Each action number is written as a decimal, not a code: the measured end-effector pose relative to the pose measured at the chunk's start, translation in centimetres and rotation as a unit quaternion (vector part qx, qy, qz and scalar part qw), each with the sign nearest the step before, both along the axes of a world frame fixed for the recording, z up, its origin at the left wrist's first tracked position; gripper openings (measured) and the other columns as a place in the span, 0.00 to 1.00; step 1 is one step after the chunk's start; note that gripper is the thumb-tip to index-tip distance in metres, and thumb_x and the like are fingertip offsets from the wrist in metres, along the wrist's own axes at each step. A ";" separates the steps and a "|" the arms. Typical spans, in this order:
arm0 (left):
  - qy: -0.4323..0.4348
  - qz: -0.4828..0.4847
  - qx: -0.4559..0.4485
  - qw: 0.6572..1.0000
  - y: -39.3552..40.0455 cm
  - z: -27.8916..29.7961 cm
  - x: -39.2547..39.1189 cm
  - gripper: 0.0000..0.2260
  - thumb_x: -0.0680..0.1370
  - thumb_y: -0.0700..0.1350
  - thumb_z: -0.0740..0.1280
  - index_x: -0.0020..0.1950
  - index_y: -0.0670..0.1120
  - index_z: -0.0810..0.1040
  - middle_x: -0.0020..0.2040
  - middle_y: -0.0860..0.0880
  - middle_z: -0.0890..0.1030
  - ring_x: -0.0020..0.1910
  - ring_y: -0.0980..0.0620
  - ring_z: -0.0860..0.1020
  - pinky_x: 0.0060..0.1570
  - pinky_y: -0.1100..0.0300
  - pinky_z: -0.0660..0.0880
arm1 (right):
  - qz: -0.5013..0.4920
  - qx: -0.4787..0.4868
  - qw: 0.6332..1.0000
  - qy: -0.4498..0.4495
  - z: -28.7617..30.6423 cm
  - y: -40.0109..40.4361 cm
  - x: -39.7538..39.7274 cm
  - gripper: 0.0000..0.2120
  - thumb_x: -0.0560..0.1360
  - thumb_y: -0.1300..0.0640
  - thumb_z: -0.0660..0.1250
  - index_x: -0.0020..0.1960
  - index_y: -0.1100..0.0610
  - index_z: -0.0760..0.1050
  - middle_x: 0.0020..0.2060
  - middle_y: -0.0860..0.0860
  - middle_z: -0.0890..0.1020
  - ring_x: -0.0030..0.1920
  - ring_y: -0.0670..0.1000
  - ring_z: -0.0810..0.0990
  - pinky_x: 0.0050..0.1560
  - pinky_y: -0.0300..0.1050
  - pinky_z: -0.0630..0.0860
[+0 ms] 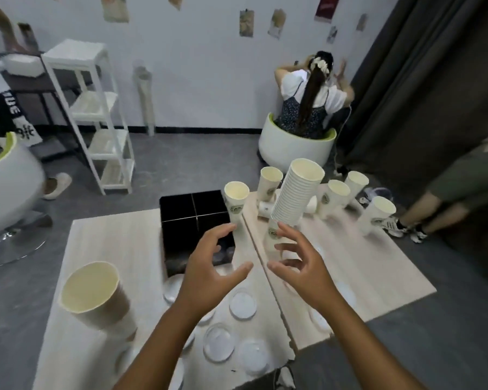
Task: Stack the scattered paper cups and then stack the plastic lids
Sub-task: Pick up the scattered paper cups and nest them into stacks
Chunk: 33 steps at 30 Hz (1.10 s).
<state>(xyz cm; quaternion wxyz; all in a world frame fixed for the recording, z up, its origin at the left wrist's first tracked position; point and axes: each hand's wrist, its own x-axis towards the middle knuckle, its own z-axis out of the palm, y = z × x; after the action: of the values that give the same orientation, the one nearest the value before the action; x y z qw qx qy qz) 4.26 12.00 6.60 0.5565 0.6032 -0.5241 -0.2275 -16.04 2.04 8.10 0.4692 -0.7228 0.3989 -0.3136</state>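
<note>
The base of the tall cup stack (296, 192) is hidden behind the right hand (302, 270), and some clear lids (243, 302) lie partly under both forearms, blurred and hard to count. Both hands hover over the tables (378, 266) with fingers spread and loosely curled, holding nothing; the left hand (209, 266) is in front of the black box (195, 220). The stack leans just beyond the right fingertips, single cups (334, 199) stand farther back, and a large cup (96, 294) sits near left.

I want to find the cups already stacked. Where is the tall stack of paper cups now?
In the head view the tall stack of paper cups stands on the right table, leaning, just beyond the right hand, with single cups behind it.
</note>
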 end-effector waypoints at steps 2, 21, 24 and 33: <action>0.006 -0.015 0.016 1.000 -2.0 -0.7 -2.1 0.31 0.72 0.47 0.81 0.72 0.57 0.73 0.69 0.63 0.75 0.70 0.59 0.74 0.65 0.64 0.74 | -0.020 0.009 1.000 -0.008 -0.6 -1.5 -2.5 0.35 0.70 0.46 0.77 0.74 0.37 0.69 0.69 0.39 0.76 0.66 0.46 0.78 0.60 0.51 0.82; 0.040 0.069 0.186 0.979 -27.9 -9.0 -21.9 0.27 0.76 0.41 0.77 0.70 0.57 0.73 0.69 0.61 0.75 0.68 0.64 0.73 0.57 0.71 0.72 | 0.021 0.125 0.991 -0.036 -12.3 -28.8 -17.8 0.37 0.70 0.52 0.80 0.70 0.28 0.67 0.71 0.37 0.70 0.63 0.42 0.77 0.56 0.46 0.82; 0.085 0.131 0.209 0.965 -30.8 -10.4 -22.5 0.25 0.77 0.40 0.75 0.71 0.55 0.73 0.68 0.60 0.76 0.67 0.61 0.74 0.60 0.62 0.74 | 0.049 0.134 0.989 -0.032 -14.1 -32.3 -17.0 0.38 0.70 0.51 0.81 0.69 0.25 0.66 0.70 0.36 0.69 0.63 0.42 0.77 0.54 0.44 0.82; 0.087 0.261 0.250 0.928 -37.1 -16.2 -21.7 0.27 0.75 0.39 0.74 0.71 0.54 0.73 0.64 0.51 0.79 0.62 0.54 0.78 0.64 0.50 0.77 | 0.118 0.113 0.987 -0.002 -19.8 -38.9 -12.1 0.33 0.76 0.60 0.74 0.76 0.40 0.68 0.68 0.31 0.69 0.59 0.45 0.78 0.51 0.31 0.74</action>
<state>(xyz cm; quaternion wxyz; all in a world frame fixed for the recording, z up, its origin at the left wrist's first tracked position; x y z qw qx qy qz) -17.41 -25.07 -9.57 0.4712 0.8159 -0.2237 -0.2496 -28.13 -36.89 -11.73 0.5819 -0.7068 0.3430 -0.2103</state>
